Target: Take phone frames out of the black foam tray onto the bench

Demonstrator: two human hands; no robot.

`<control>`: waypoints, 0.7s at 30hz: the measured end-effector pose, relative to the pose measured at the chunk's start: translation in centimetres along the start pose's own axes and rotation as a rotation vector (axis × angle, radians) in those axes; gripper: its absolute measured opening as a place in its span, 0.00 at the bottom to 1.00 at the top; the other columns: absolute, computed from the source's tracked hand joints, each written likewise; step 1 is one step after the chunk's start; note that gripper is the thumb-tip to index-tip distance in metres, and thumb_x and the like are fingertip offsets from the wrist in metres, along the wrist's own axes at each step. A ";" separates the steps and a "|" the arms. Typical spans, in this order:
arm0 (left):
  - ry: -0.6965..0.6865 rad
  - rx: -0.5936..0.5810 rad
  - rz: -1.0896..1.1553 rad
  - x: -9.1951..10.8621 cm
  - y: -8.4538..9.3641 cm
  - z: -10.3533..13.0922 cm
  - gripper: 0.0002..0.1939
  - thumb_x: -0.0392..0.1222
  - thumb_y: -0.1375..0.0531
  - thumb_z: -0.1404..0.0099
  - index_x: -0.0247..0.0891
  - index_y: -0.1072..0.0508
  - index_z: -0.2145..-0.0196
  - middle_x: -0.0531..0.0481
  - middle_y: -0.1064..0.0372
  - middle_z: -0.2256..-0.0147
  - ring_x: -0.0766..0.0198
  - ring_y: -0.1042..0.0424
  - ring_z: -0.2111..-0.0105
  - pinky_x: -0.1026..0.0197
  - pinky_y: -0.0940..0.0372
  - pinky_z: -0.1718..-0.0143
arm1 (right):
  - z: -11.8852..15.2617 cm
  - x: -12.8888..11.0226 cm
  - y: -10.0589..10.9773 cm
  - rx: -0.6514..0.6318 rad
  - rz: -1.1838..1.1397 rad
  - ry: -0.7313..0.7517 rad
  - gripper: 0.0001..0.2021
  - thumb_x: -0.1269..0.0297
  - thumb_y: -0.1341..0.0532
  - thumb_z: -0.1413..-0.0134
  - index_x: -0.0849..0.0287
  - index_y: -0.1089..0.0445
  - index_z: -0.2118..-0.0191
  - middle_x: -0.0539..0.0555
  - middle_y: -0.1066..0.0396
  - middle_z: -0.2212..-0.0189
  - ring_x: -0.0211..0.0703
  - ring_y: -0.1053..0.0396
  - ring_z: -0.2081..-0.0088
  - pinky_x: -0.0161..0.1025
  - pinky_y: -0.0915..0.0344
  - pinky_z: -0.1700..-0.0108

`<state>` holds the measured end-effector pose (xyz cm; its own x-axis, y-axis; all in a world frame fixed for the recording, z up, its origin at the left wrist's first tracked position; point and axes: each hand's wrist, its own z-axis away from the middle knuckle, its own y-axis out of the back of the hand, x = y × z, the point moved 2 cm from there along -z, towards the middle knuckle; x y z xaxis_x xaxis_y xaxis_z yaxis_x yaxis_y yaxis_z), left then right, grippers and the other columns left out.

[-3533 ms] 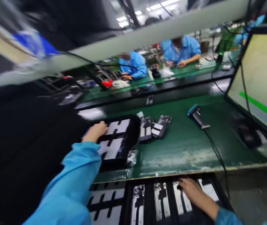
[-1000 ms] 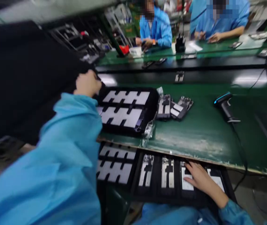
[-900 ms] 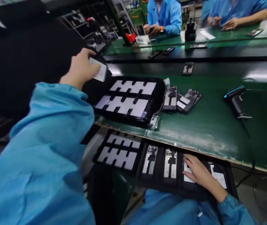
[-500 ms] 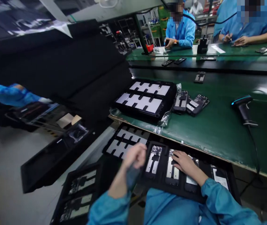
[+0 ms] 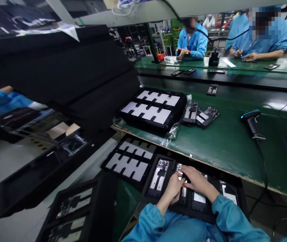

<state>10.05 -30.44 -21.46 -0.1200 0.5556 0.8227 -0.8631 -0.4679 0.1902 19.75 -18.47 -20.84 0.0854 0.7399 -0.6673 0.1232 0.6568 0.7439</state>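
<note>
A black foam tray point(image 5: 147, 181) lies across my lap, with partly assembled phones set side by side in its slots. The leftmost phone point(image 5: 159, 178) shows its circuit board and pale back plate uncovered. Over the phone beside it point(image 5: 179, 166), my left hand point(image 5: 174, 187) has its fingers bent and drawn together; what they pinch is hidden. From the other side my right hand point(image 5: 197, 179) reaches onto the same phone, fingers stretched out and thumb apart, nearly meeting the left fingertips. Under my right wrist another phone point(image 5: 199, 198) is partly covered.
A stacked tray with pale inserts point(image 5: 149, 112) stands on the green bench point(image 5: 229, 134), beside loose phones point(image 5: 205, 117) and a barcode scanner point(image 5: 252, 122). Another insert tray point(image 5: 130, 159) sits below the bench edge. At lower left is a phone tray point(image 5: 74, 205). Co-workers sit opposite.
My left hand has moved right and down from the tray's left side, onto the second phone. My right hand stays on that phone. The camera view has shifted slightly.
</note>
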 end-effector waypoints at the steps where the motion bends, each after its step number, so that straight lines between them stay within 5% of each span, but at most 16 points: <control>1: -0.024 0.040 -0.034 0.1 -0.2 0.0 0.16 0.41 0.37 0.45 0.41 0.33 0.58 0.46 0.26 0.68 0.54 0.24 0.66 0.56 0.34 0.63 | 0.1 0.0 0.1 0.005 -0.005 0.002 0.37 0.64 0.32 0.54 0.63 0.43 0.38 0.60 0.44 0.38 0.51 0.45 0.38 0.47 0.45 0.35; 3: -0.076 0.105 -0.119 0.2 -0.4 0.1 0.18 0.39 0.38 0.45 0.42 0.35 0.57 0.42 0.26 0.61 0.52 0.25 0.60 0.54 0.35 0.57 | 0.3 0.1 0.3 0.013 -0.012 0.010 0.37 0.66 0.32 0.55 0.61 0.43 0.38 0.60 0.43 0.38 0.50 0.44 0.38 0.46 0.45 0.35; 6: -0.116 0.122 -0.220 0.3 -0.7 0.2 0.16 0.40 0.40 0.43 0.42 0.35 0.56 0.42 0.26 0.64 0.52 0.25 0.65 0.53 0.35 0.60 | 0.4 0.1 0.8 0.020 -0.013 0.033 0.30 0.65 0.34 0.51 0.60 0.39 0.41 0.59 0.42 0.39 0.48 0.44 0.38 0.45 0.44 0.36; 10: -0.134 0.207 -0.175 1.0 -0.3 -0.1 0.10 0.46 0.38 0.45 0.40 0.31 0.66 0.43 0.26 0.65 0.53 0.25 0.61 0.56 0.35 0.59 | 0.2 0.7 0.5 0.012 0.015 0.085 0.23 0.63 0.37 0.45 0.62 0.37 0.44 0.61 0.39 0.41 0.48 0.41 0.40 0.45 0.41 0.38; 14: -0.055 0.206 -0.126 2.3 1.0 0.2 0.21 0.61 0.43 0.42 0.39 0.32 0.70 0.54 0.35 0.84 0.61 0.32 0.82 0.61 0.39 0.77 | -0.4 1.5 -0.8 0.008 0.077 0.107 0.13 0.67 0.49 0.35 0.66 0.33 0.50 0.66 0.37 0.43 0.54 0.41 0.40 0.54 0.40 0.41; 18: 0.103 0.298 0.081 2.2 1.4 3.2 0.32 0.69 0.57 0.38 0.36 0.32 0.68 0.55 0.40 0.89 0.66 0.42 0.88 0.64 0.47 0.83 | -1.6 1.8 -1.0 0.018 0.080 0.066 0.14 0.67 0.56 0.32 0.63 0.34 0.56 0.61 0.30 0.54 0.49 0.32 0.51 0.45 0.34 0.51; 21: 0.097 0.364 0.128 -0.1 0.6 7.2 0.32 0.67 0.59 0.36 0.38 0.30 0.66 0.52 0.37 0.85 0.61 0.35 0.84 0.59 0.39 0.78 | -2.5 1.8 -0.4 0.032 0.052 -0.020 0.16 0.63 0.59 0.31 0.61 0.37 0.60 0.56 0.30 0.66 0.43 0.32 0.67 0.38 0.37 0.64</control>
<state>13.06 -35.79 -17.56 -0.2763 0.5312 0.8009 -0.6099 -0.7410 0.2811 17.35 -17.03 -22.19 0.1122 0.7697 -0.6284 0.1494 0.6122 0.7765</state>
